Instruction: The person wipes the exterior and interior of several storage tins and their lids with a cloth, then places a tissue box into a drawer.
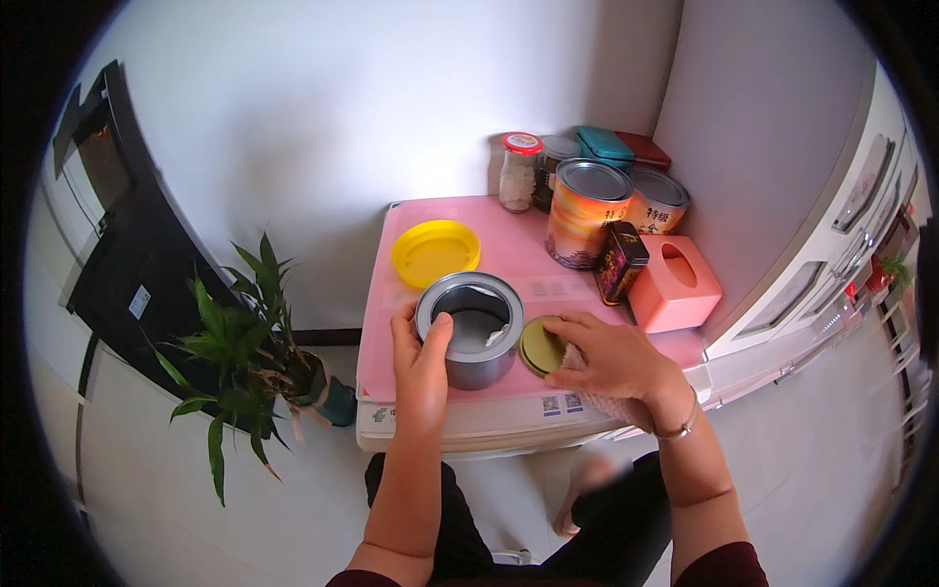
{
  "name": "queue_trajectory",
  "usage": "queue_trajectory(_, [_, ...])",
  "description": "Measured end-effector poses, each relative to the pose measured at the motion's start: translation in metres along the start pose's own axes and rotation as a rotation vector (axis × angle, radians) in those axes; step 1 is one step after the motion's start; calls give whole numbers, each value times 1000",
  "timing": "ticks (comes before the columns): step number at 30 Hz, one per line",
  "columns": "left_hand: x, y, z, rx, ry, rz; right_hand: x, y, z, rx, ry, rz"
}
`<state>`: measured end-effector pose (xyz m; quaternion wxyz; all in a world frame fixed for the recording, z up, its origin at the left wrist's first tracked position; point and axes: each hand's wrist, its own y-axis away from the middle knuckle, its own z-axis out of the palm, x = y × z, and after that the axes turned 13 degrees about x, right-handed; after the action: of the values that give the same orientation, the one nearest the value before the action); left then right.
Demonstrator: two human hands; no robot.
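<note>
My left hand [422,356] grips the left side of an open grey metal can [480,370], its thumb over the rim. The can's mouth faces up, and torn white foil or paper clings to the inner rim. My right hand [612,359] holds a crumpled pink cloth [612,409] under its palm. Its fingers reach onto a round olive-gold lid [539,346] just right of the can. Whether they grip the lid or only touch it is hard to tell. Behind the can, a yellow plastic lid [436,253] lies on the pink table mat [506,253].
At the back right stand a red-capped jar [519,176], a dark jar [549,172], two orange tins [583,220], a small dark tin [620,264] and a pink tissue box [675,286]. Teal [605,147] and red boxes sit behind. A potted plant [257,345] is left of the table.
</note>
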<state>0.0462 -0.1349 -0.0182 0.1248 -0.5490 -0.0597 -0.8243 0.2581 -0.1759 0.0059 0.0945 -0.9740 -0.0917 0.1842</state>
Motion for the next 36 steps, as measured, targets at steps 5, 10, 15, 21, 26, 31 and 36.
queue_trajectory(5, [-4,-1,-3,-6,-39,55,-13,24,-18,-82,40,-30])
queue_trajectory(10, [-4,-1,-3,6,-46,85,-30,42,-21,-62,73,-110])
queue_trajectory(15, [-6,-1,-2,-23,-74,109,-38,54,-13,96,139,-192])
queue_trajectory(21, [-10,-2,-7,-59,-23,141,-23,52,-25,287,-73,-24])
queue_trajectory(26, [-6,3,-3,-71,-121,151,-23,11,-31,423,-680,232])
queue_trajectory(31, [-10,0,-5,-114,-63,233,-20,-43,-21,164,-935,258])
queue_trajectory(36, [-12,0,-4,-99,-27,312,-39,-70,-19,54,-749,217])
